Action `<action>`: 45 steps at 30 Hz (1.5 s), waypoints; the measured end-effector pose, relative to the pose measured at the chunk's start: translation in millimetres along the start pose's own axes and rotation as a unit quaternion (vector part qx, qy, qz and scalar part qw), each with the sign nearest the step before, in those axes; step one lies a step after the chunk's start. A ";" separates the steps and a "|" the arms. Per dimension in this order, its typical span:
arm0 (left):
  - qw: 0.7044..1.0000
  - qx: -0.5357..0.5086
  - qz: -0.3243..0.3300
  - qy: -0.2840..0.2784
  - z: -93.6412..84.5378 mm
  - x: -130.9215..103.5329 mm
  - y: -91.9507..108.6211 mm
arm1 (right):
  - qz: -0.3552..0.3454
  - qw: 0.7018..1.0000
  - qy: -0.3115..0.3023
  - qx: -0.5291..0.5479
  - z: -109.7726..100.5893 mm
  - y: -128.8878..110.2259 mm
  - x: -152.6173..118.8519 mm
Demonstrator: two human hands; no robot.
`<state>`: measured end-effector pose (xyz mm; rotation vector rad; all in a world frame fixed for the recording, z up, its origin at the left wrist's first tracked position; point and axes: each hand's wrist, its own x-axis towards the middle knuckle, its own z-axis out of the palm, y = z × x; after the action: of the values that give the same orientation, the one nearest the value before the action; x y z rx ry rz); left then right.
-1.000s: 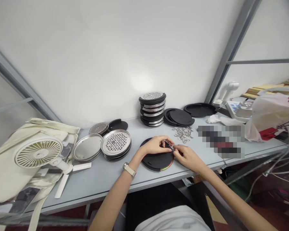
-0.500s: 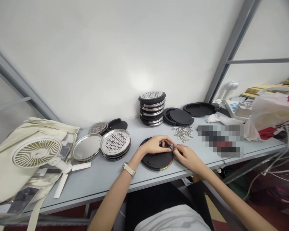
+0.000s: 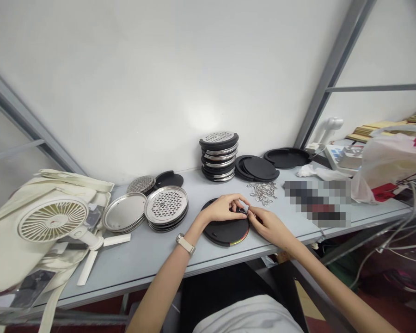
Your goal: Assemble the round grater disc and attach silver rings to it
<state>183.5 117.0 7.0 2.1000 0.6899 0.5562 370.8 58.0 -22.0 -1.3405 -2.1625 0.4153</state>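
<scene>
A round black disc (image 3: 225, 232) with a coloured strip on its front rim lies flat near the table's front edge. My left hand (image 3: 225, 208) reaches over the disc from the left, thumb and fingers curled in a pinch round a small metal wire clip (image 3: 242, 211) at its right side. From the right, my right hand (image 3: 268, 225) pinches the same clip with thumb and fingertips, close to my left fingers. Part of the clip is hidden by the fingers. Behind my hands is a loose heap of metal wire clips (image 3: 262, 192).
Left of the disc are perforated metal grater plates (image 3: 166, 205) and plain metal plates (image 3: 125, 212). A tall stack of graters in black holders (image 3: 219, 157) stands by the wall, beside black round pieces (image 3: 260, 168). A white fan (image 3: 53, 218) lies far left; a plastic bag (image 3: 384, 162) sits right.
My right fingertips have shifted slightly left, closer to my left thumb, and the metal clip has turned a little. My left hand and the black disc stay in place.
</scene>
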 end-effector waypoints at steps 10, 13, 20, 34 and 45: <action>1.000 -0.003 -0.011 0.002 0.7 0.0 -0.5 | 0.013 0.999 0.012 0.032 -0.2 -1.7 -0.8; 1.000 -0.003 -0.011 0.001 0.7 0.2 -0.5 | 0.014 0.999 0.020 0.034 0.0 -1.7 -1.0; 1.000 0.001 -0.014 0.000 0.6 0.7 -2.0 | 0.009 0.999 0.005 0.031 -0.5 -1.4 -0.1; 1.000 0.002 -0.017 -0.003 -0.1 0.0 0.3 | 0.010 1.000 0.008 0.028 1.0 1.0 0.7; 1.000 -0.021 -0.017 -0.003 0.1 0.0 0.2 | -0.005 1.000 0.002 0.026 -0.8 0.8 1.2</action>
<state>183.7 116.8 7.0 2.0462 0.7044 0.5414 371.5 59.5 -21.4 -1.3015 -2.1395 0.4605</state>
